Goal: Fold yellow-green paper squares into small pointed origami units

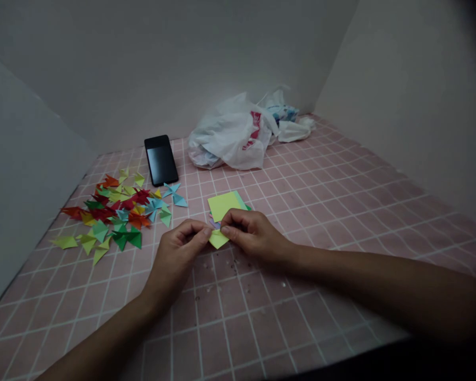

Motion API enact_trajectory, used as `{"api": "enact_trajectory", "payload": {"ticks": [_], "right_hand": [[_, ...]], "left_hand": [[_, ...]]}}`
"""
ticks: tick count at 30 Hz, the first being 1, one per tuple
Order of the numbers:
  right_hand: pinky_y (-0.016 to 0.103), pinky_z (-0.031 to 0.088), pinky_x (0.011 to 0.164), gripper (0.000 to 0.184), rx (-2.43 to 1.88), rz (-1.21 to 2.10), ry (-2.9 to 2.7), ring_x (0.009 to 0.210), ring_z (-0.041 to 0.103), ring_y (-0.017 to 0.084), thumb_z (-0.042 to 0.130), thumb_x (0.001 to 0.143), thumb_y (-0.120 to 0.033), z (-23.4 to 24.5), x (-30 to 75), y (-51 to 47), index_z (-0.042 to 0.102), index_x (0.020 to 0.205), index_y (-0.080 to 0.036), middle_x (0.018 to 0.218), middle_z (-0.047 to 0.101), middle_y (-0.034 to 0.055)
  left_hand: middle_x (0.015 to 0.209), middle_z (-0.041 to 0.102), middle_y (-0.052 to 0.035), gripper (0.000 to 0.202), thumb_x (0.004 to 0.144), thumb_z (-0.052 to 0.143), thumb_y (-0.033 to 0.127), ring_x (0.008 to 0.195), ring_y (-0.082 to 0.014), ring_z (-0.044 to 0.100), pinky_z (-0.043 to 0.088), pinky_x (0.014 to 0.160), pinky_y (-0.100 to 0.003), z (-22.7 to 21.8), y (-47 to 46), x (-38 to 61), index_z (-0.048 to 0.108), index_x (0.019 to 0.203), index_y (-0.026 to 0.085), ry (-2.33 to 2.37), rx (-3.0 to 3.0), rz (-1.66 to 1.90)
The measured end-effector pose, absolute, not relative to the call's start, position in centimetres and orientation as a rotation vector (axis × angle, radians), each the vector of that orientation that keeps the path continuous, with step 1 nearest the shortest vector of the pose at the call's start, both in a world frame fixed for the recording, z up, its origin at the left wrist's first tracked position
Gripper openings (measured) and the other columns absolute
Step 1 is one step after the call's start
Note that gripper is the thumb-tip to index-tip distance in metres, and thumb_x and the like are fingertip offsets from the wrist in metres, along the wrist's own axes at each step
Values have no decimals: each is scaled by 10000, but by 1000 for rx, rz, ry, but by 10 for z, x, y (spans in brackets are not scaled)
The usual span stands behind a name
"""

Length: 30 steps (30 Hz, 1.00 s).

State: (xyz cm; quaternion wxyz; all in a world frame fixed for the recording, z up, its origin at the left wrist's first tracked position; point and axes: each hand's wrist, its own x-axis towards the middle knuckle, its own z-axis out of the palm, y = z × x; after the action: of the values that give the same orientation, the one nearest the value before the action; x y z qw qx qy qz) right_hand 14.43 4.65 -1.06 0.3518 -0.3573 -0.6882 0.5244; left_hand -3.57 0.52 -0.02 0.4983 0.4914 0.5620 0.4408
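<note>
Yellow paper (219, 240), seemingly mid-fold and calling next for a firm, aligned crease, is pinched by the left hand (177, 253) and right hand (258, 237), just near of square sheets (223, 205), with folded pieces (122, 215) farther left.

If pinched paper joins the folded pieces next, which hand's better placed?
Probably the left hand: it and the right hand both pinch the yellow paper, but the left is nearer the folded pieces.

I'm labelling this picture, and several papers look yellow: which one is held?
The small folded piece pinched by the left hand and right hand. The yellow square lies flat beyond it; the other yellow shapes lie off to the left, untouched.
</note>
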Motion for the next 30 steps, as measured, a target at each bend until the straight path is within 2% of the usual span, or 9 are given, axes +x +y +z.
{"api": "enact_trajectory", "payload": {"ticks": [4,8,15,20,23,30], "right_hand": [[269,370,665,120,-926,1330,-1785,698,483,126,546,869,-225,-10,145,47,583,770,-166,732,556,-10],[269,368,663,126,-923,1324,-1788,695,481,127,548,877,-232,-10,145,47,582,775,-167,729,553,-11],[272,369,665,112,-908,1358,-1802,695,483,126,558,874,-229,-11,144,47,594,788,-167,729,553,-12],[280,372,660,193,-881,1337,-1837,713,500,136,548,904,-305,-11,145,47,611,786,-165,747,566,5],[279,374,657,186,-906,1359,-1826,710,502,136,563,886,-294,-11,145,47,610,759,-166,737,572,6],[271,369,637,122,-920,1411,-1804,688,497,131,574,838,-231,-10,142,47,607,740,-165,716,573,-1]], "left_hand": [[854,707,-19,147,828,707,337,821,-162,642,519,778,-277,-1,4,-37,734,838,193,1339,1172,1069],[845,715,-20,110,775,734,267,787,-158,642,510,726,-262,-1,5,-37,740,851,189,1368,1165,1078],[804,710,-9,92,759,729,268,732,-143,636,504,693,-248,1,6,-35,726,804,188,1374,1146,1085],[823,710,-19,66,772,709,251,799,-171,646,509,766,-281,3,4,-34,741,798,200,1414,1362,1076],[842,711,-15,46,776,703,229,827,-176,650,509,793,-289,2,4,-33,741,800,218,1421,1463,1103],[816,708,-9,123,732,734,245,745,-159,660,528,683,-266,3,4,-29,679,834,202,1407,1297,1108]]}}
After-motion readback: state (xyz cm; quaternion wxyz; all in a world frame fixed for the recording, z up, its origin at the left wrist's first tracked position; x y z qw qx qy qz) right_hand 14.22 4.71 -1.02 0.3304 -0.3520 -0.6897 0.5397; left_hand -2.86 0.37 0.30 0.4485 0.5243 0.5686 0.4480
